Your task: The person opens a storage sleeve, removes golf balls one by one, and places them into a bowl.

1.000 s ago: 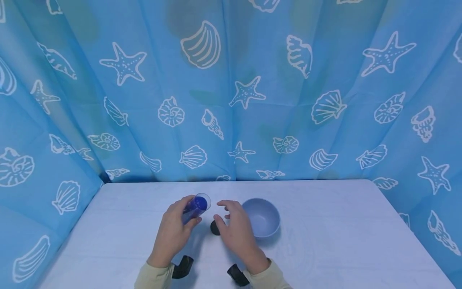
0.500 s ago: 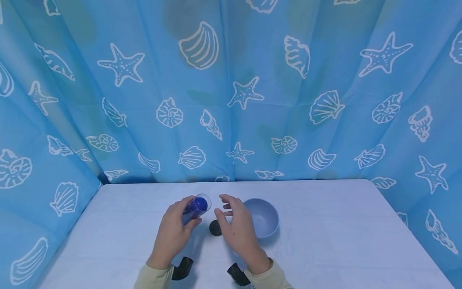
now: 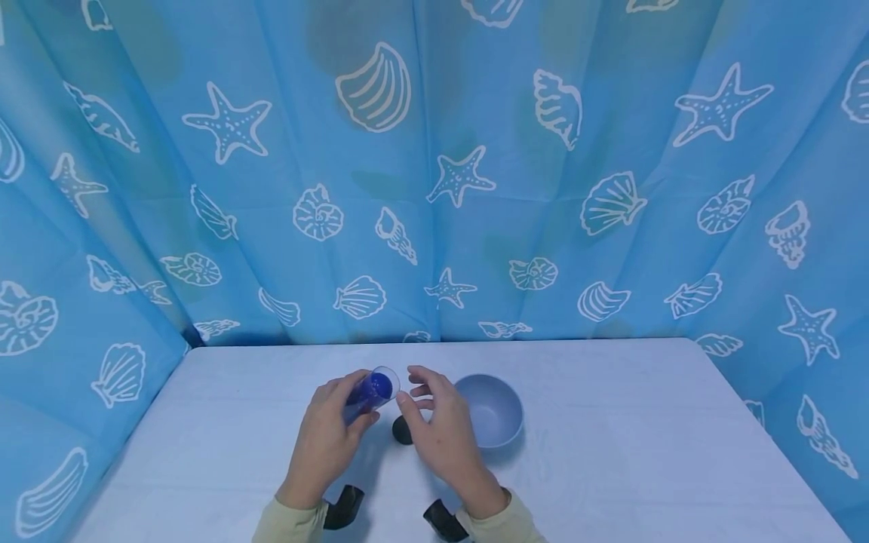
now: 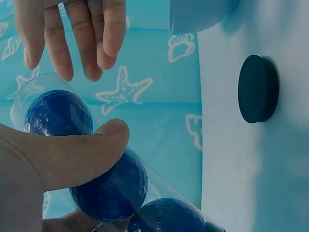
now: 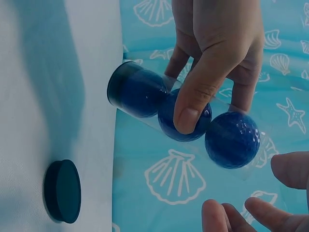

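Observation:
My left hand (image 3: 353, 405) grips a clear plastic tube (image 3: 371, 391) that holds three dark blue balls (image 4: 58, 113). It is lifted off the table and tilted, its open mouth toward my right hand. The thumb (image 4: 72, 154) presses across the tube's side. My right hand (image 3: 410, 388) hovers open just right of the mouth with relaxed fingers (image 4: 72, 34), holding nothing. A round black cap (image 3: 400, 430) lies on the white table (image 3: 645, 452) below and between the hands. In the right wrist view the tube (image 5: 145, 94) and cap (image 5: 63, 191) show too.
A pale blue bowl (image 3: 498, 411) stands just right of my right hand and looks empty. A blue curtain (image 3: 434, 188) printed with shells and starfish closes in the table at the back and both sides. Black wrist mounts (image 3: 342, 505) sit near my sleeves.
My right hand has drifted slightly left, closer to the tube's mouth. The left hand still holds the tube in nearly the same place.

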The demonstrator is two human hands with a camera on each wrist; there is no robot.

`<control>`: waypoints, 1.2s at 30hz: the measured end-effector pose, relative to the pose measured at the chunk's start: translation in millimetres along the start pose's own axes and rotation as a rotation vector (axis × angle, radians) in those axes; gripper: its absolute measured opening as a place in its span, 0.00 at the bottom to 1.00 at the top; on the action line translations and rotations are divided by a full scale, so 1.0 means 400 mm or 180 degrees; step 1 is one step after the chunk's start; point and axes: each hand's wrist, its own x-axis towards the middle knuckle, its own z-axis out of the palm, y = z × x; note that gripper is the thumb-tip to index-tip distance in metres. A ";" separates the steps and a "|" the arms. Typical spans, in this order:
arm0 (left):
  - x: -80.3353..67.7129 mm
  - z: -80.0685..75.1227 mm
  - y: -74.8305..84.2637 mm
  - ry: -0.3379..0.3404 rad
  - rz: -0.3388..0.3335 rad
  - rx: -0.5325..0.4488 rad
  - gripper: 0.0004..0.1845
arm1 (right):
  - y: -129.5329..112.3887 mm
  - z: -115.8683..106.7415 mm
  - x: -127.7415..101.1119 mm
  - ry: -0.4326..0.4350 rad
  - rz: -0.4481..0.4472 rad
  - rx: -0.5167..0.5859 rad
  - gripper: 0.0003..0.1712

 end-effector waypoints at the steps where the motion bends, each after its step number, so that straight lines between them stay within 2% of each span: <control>1: 0.000 0.001 0.001 0.0003 -0.0002 0.0005 0.32 | 0.000 0.000 0.000 -0.0012 0.0001 0.0024 0.25; 14: -0.004 0.008 0.004 0.0028 0.0042 0.0094 0.30 | 0.000 0.001 -0.003 -0.0112 -0.0005 0.0128 0.26; 19: -0.007 0.008 0.005 0.0043 0.0122 0.0140 0.30 | 0.007 0.001 0.001 -0.0135 0.0022 0.0179 0.26; 31: -0.008 0.009 0.006 0.0055 0.0288 0.0318 0.31 | 0.013 -0.006 0.005 -0.0223 0.0256 0.0351 0.25; 36: -0.011 0.008 0.006 0.0111 0.0393 0.0403 0.31 | 0.022 -0.004 0.008 -0.0241 0.0365 0.0428 0.28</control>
